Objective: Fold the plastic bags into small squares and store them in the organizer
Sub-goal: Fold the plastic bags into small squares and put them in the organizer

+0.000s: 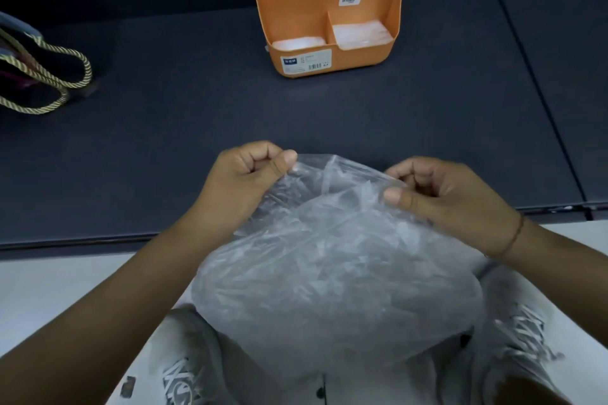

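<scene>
The left hand [250,171] pinches one upper corner of a clear plastic bag [329,273] between thumb and curled fingers. The right hand [450,194] pinches the opposite corner the same way, so the top edge runs taut between them. A thin cord [513,237] circles the right wrist.

The bag is unfolded, see-through and heavily creased, with a whitish sheen. It hangs from the hands in the air, above the near edge of the dark surface [197,125] and down over the person's lap. Its lower part bulges outward in a rounded shape. Pale printed trousers [184,339] show dimly through the plastic, and the bag's bottom edge is hard to trace against them.

Farther back on the surface stands an orange organizer [296,20] with three rear compartments and two front ones. Each holds folded bags [358,34], white and blurred, so their number cannot be told. Two labels with barcodes sit on the organizer, their print too small to read.

At the far left lies a dark item with gold rope handles [49,76], cut off by the frame edge. A light floor [65,289] shows below the surface.
</scene>
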Demonstrator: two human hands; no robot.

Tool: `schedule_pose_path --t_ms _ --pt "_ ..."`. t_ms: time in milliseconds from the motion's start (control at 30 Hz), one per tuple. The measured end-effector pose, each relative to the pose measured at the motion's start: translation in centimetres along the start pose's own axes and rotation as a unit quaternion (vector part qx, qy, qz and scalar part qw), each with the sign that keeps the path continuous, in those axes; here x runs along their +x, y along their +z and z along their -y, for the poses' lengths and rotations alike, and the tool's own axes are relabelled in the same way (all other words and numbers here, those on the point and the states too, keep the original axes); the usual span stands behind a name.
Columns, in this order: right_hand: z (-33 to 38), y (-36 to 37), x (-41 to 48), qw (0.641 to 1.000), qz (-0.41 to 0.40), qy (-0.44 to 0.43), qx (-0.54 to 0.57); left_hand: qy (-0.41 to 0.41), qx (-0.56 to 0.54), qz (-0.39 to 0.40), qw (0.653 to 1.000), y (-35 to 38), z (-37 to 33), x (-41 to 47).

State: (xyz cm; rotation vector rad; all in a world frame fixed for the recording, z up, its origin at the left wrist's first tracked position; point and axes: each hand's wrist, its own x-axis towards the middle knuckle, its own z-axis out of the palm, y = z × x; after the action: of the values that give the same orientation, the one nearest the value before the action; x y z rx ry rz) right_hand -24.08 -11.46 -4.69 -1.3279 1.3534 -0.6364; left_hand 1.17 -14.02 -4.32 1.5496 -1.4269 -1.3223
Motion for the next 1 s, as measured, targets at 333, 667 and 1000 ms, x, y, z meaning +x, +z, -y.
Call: schedule_pose_path --t_ms 333,667,1000 --pt "0.5 -1.6 1.1 1.000 0.010 0.009 0.001 0.016 -0.017 -0.003 1.000 -0.1 -0.6 0.2" --pt "0.6 -3.1 2.2 0.980 -0.080 0.084 0.160 -0.001 0.037 -0.042 0.998 -0.8 0.3 1.4" --pt "0.1 -3.7 4.1 0.886 -0.177 0.195 0.382 0.011 0.076 0.124 0.989 1.0 -0.2 0.5"
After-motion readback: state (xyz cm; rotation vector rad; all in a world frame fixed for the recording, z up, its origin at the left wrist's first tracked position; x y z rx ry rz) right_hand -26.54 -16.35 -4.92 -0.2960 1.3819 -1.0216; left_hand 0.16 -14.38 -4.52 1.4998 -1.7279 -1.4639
